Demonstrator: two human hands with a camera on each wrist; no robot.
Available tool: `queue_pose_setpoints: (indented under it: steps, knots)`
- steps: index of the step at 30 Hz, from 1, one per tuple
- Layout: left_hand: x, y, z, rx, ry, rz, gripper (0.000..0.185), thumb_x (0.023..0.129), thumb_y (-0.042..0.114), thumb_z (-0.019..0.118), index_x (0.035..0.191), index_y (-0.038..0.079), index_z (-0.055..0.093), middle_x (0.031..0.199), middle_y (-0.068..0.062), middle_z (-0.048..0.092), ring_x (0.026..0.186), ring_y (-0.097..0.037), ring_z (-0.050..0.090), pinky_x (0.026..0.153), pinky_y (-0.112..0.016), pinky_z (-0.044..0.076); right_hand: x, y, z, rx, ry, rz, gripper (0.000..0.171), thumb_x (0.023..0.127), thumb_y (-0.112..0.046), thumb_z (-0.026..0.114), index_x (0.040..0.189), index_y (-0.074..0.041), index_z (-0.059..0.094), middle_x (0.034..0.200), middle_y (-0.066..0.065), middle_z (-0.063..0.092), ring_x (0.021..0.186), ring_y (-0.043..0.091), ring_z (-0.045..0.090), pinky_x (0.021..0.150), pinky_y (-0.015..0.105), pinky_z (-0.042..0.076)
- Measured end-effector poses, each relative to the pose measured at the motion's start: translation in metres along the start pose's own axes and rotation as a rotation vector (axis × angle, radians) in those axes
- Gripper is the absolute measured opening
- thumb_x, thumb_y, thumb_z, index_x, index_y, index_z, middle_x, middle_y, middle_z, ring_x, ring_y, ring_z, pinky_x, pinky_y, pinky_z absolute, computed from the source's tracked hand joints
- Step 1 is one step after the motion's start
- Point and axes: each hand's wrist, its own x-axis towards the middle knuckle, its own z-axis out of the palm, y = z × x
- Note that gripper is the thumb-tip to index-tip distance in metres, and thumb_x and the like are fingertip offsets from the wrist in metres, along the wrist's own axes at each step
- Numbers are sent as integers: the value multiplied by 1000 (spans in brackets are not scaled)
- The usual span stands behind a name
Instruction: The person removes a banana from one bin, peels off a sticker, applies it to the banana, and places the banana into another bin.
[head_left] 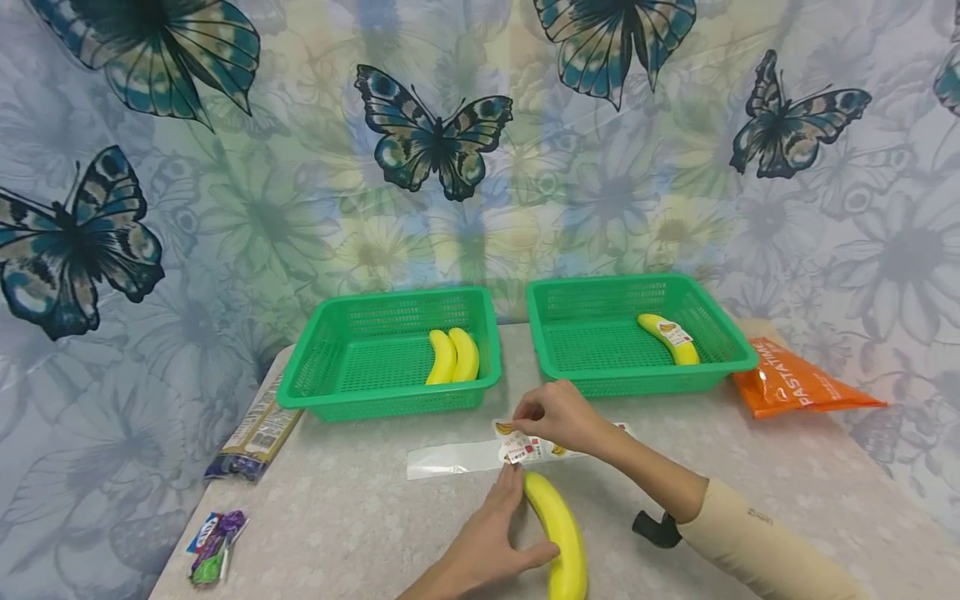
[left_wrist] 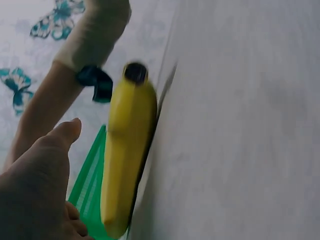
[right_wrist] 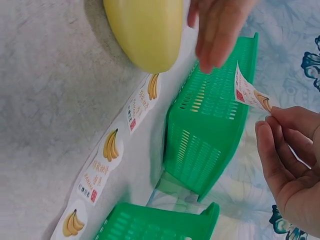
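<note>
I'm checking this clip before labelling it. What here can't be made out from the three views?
- Print on the sticker in the right hand: too small, right wrist view.
- Lower end of the banana under the left hand: cut by the bottom edge, head view.
- Packet at the table's left: too small to read.
- Banana surface: blurred, left wrist view.

Banana: smooth, waxy yellow skin. Sticker strip: glossy paper labels on clear film. Baskets: green perforated plastic. Counter: matt, speckled grey.
</note>
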Motion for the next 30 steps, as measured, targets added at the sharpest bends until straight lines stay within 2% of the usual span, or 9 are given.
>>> queue_pose_setpoints:
  steps: [3, 6, 12, 18, 23, 30]
  knots:
    - [1, 6, 10, -10, -54, -6, 117, 79, 71, 63, 157, 5, 5, 165, -10, 1, 153, -28, 6, 119, -54, 25, -5, -1, -3, -2, 2, 27, 5, 85, -16, 75, 80, -14, 77, 72, -7, 74, 58, -5, 58, 55, 15, 47]
    - [1, 8, 16, -1, -77, -11, 122, 76, 73, 63, 157, 6, 2, 165, -10, -2, 153, -27, 4, 120, -53, 22, -10, 0, -7, -2, 6, 45, 5, 85, -16, 75, 82, -13, 77, 72, -7, 74, 60, -4, 60, 56, 15, 48]
    - [2, 8, 20, 25, -68, -6, 124, 73, 76, 63, 157, 6, 4, 165, -10, -2, 153, -27, 6, 121, -52, 23, -21, -2, -16, -4, 25, 85, 5, 83, -17, 76, 80, -13, 77, 72, -7, 73, 61, -3, 60, 57, 15, 48]
    - [2, 7, 22, 25, -60, 12, 125, 73, 76, 63, 157, 5, 5, 165, -9, -2, 153, -28, 5, 121, -51, 22, -41, -7, -21, 64, -8, 175, 6, 82, -19, 77, 78, -15, 77, 68, -10, 70, 58, 0, 56, 52, 19, 47]
    - [2, 6, 24, 24, -32, 25, 126, 71, 76, 66, 158, 10, 1, 166, -8, 1, 153, -28, 7, 120, -52, 24, -64, -12, -15, 147, -48, 244, 8, 80, -18, 77, 73, -16, 75, 61, -9, 66, 53, 0, 53, 49, 19, 45]
    - [1, 8, 22, 31, -38, -12, 126, 71, 78, 65, 157, 5, 9, 166, -6, 2, 153, -26, 9, 120, -51, 26, -84, -11, -1, 175, -91, 327, 10, 79, -19, 78, 70, -18, 74, 54, -11, 61, 50, 3, 53, 45, 20, 42]
